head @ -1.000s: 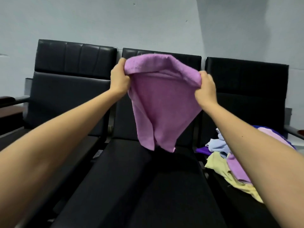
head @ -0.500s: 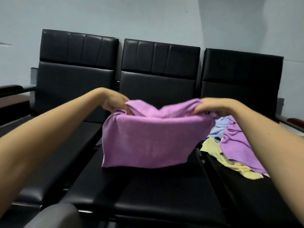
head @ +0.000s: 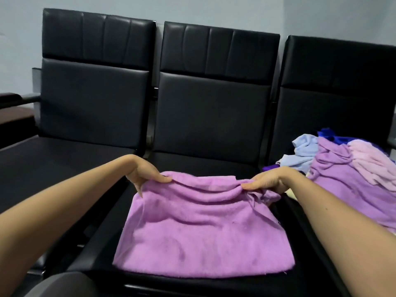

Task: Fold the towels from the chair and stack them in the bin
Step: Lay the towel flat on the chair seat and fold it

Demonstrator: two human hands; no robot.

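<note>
A purple towel [head: 201,234] lies spread over the seat of the middle black chair [head: 214,116]. My left hand [head: 145,174] pinches the towel's far left corner. My right hand [head: 267,182] pinches the far right corner, where the cloth is bunched. The far edge between my hands is slightly raised and wrinkled. A heap of unfolded towels [head: 342,174] in purple, pink, light blue and dark blue lies on the right chair's seat. No bin is in view.
The left black chair [head: 94,86] has a bare seat. A dark armrest [head: 12,99] sticks out at the far left. A grey rounded object [head: 57,285] shows at the bottom left edge. A pale wall stands behind the chairs.
My hands have brought the towel down from mid-air onto the middle seat. It hung from my raised hands one second ago and now lies spread flat, both corners still held.
</note>
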